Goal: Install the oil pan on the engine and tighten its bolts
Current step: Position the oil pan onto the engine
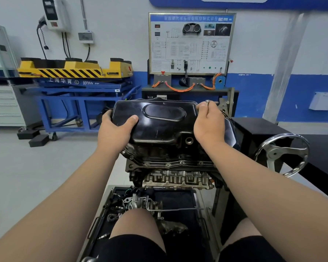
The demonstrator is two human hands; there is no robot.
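The black oil pan (159, 127) sits on top of the upturned engine (176, 178), which is mounted on a stand. My left hand (116, 133) grips the pan's left side, thumb lying on its top face. My right hand (209, 123) presses on the pan's right side and also pinches a small silver bolt (207, 102) between its fingertips. Along the pan's near flange (170, 164) several bolt holes show. Whether the flange lies fully flat on the engine I cannot tell.
A chrome handwheel (282, 154) of the stand juts out at right beside a black bench (257, 129). Below the engine a black tray (176, 199) holds loose engine parts. A blue lift trolley (78, 86) and a training panel (191, 44) stand behind.
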